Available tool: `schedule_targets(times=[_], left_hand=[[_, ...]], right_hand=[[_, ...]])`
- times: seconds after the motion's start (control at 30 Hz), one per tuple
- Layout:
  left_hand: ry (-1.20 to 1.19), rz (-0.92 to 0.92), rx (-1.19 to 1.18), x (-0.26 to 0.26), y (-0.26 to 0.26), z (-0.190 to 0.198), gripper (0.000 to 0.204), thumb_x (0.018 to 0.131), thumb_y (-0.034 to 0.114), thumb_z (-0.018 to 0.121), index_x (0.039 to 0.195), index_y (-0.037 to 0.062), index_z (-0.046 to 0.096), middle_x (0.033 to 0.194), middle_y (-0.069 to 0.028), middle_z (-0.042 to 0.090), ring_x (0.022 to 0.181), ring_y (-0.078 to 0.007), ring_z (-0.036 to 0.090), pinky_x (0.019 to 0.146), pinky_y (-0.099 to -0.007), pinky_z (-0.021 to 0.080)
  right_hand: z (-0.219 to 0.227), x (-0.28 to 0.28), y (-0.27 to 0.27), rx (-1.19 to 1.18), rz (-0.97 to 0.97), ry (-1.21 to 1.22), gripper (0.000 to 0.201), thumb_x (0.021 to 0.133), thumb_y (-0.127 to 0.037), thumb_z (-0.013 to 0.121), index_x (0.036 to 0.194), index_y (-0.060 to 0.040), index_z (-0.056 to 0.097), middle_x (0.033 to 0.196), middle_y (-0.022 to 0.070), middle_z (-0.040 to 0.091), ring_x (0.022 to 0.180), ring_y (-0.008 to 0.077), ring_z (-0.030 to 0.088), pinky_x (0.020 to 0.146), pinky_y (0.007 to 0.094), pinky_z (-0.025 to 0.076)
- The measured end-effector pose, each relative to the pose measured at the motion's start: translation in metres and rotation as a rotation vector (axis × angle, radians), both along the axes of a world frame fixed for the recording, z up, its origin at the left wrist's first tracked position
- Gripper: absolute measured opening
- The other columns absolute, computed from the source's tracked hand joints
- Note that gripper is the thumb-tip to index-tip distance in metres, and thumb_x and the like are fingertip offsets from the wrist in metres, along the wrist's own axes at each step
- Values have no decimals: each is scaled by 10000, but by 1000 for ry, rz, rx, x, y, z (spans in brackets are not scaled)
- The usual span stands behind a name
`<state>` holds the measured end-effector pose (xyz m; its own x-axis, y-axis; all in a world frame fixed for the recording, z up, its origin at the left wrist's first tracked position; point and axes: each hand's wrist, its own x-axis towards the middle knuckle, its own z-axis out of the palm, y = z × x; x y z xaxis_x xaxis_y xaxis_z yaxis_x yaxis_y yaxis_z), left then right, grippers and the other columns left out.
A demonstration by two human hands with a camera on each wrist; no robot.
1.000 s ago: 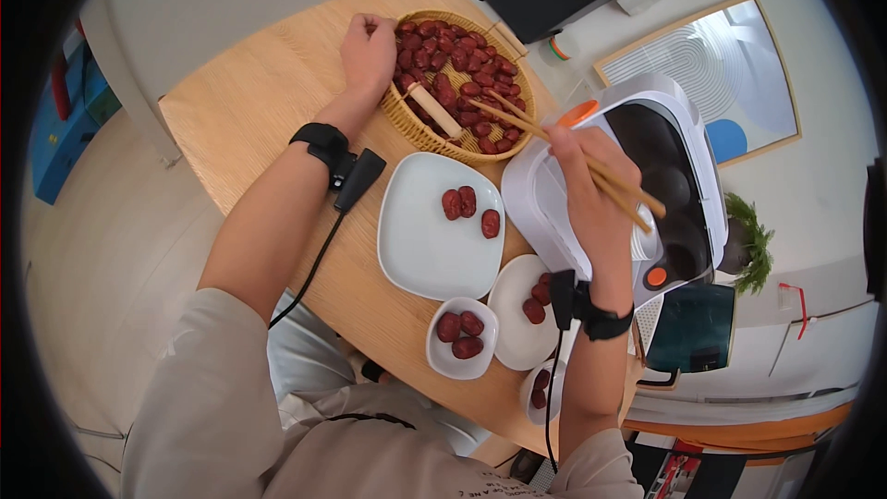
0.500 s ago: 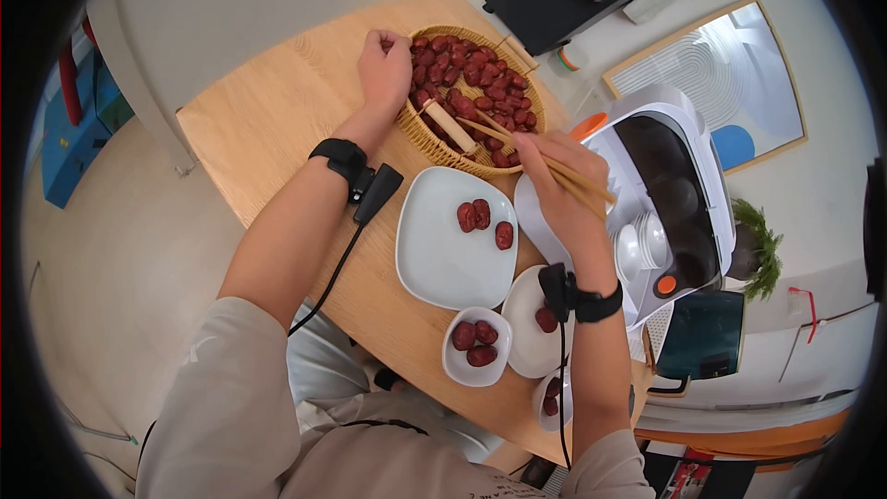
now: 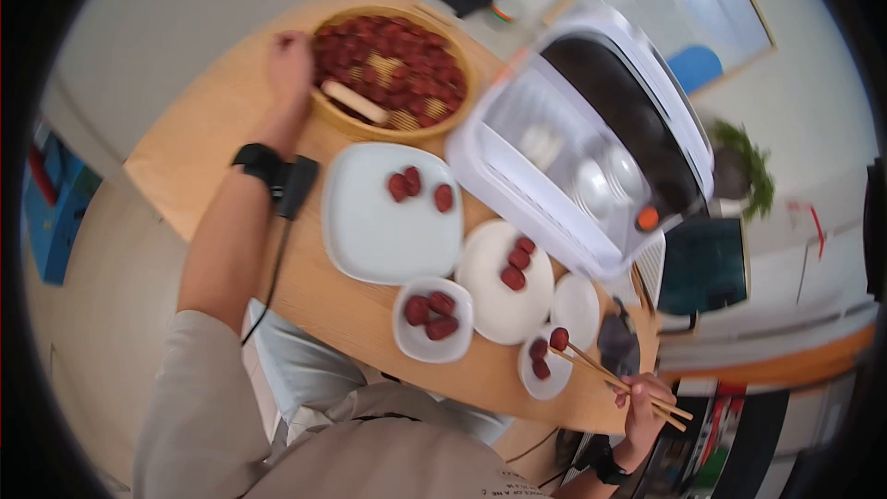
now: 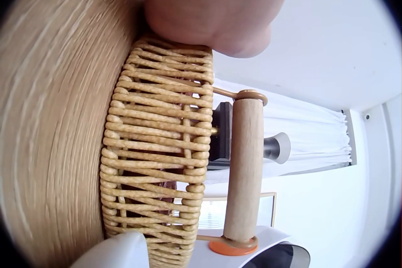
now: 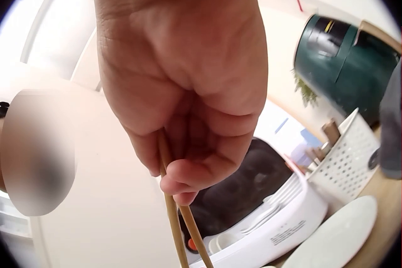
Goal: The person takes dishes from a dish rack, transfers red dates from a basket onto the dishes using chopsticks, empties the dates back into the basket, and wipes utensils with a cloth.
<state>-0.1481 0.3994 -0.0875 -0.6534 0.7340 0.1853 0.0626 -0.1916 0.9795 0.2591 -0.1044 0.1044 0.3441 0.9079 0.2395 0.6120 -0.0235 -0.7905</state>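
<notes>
The right hand (image 3: 644, 404) is out at the near right of the counter (image 3: 208, 111), its fingers (image 5: 213, 166) curled and pinching a pair of wooden chopsticks (image 3: 617, 381). At their tips sits a red date (image 3: 559, 338), by the edge of a small white bowl (image 3: 558, 375) that has two more dates in it; whether the date touches the bowl I cannot tell. The left hand (image 3: 292, 65) is at the far left, against the end of a wicker basket (image 4: 157, 130) heaped with dates — its fingers are blurred, so I cannot tell how they are set. The basket's wooden handle (image 4: 246, 167) shows pale beside the fruit. Between the basket and the bowl stand a large squarish plate (image 3: 379, 236) with three dates near its far right side, a round plate (image 3: 494, 310) with three in a row, and a squarish bowl (image 3: 434, 353) with three together. Beyond the plates, a white lidded box (image 3: 545, 238) stands open, white dishes inside — the nearest wall faces the round plate.
</notes>
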Motion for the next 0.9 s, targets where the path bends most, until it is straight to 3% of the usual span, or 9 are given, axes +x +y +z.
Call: schedule_targets(times=[0.07,0.1,0.17,0.2,0.37,0.5,0.53,0.73,0.9], left_hand=[[-67,-54,-14,-1,1,3,302,901,271,545,1020,7,629,906,-122,667,895,-200,613,796,-340,488],[-190,-175,25,-9,4,1,290,892,242,570,1045,1,625,934,-97,666,894,-175,608,784,-317,490],[-154,-152,106,-18,16,-10,278,864,199,621,1057,-1,626,997,-94,654,889,-163,603,791,-297,492],[-69,-148,124,-26,22,-17,290,865,191,624,1076,-9,620,1003,-99,650,903,-160,601,807,-290,489],[-218,-201,107,-17,2,0,283,855,155,611,1078,-18,616,1020,-100,642,937,-177,604,843,-296,486],[-198,-188,108,-13,1,0,282,859,164,605,1076,-15,622,1018,-101,648,942,-171,600,833,-290,481],[-97,-131,55,-9,-7,8,273,861,176,604,1059,-10,630,987,-102,653,912,-171,601,808,-293,484],[-154,-106,101,0,-9,8,230,826,123,629,1018,-4,613,945,-96,653,865,-172,602,781,-297,486],[-125,-50,105,9,-12,8,250,806,146,624,1013,6,604,947,-128,657,882,-205,614,811,-315,484]], right_hand=[[-5,2,-36,-19,-122,50,315,895,-196,650,818,109,673,662,144,611,538,167,567,495,254,433],[-5,1,-47,-54,-178,52,295,895,-174,647,832,112,678,669,142,615,542,165,569,501,252,436],[-4,1,-61,-96,-272,55,275,896,-153,643,846,115,682,676,140,619,546,163,570,506,250,438],[-7,3,-65,-112,-270,60,236,889,-117,641,866,113,690,693,130,630,555,147,574,515,239,444],[-18,-1,-67,-136,-257,92,194,878,-81,641,889,102,704,719,120,641,586,135,584,541,232,457],[-15,-6,-52,-27,-238,25,222,877,-120,652,880,95,707,749,131,646,628,144,603,567,242,472],[-13,-7,-46,28,-249,23,236,878,-136,655,873,94,707,760,136,647,640,148,608,576,246,478],[18,-42,47,130,-1,-15,242,884,-139,646,895,99,690,755,141,645,654,177,617,588,259,482],[50,-94,164,125,369,-300,215,889,-130,637,931,74,691,765,125,641,689,176,602,627,266,445]])
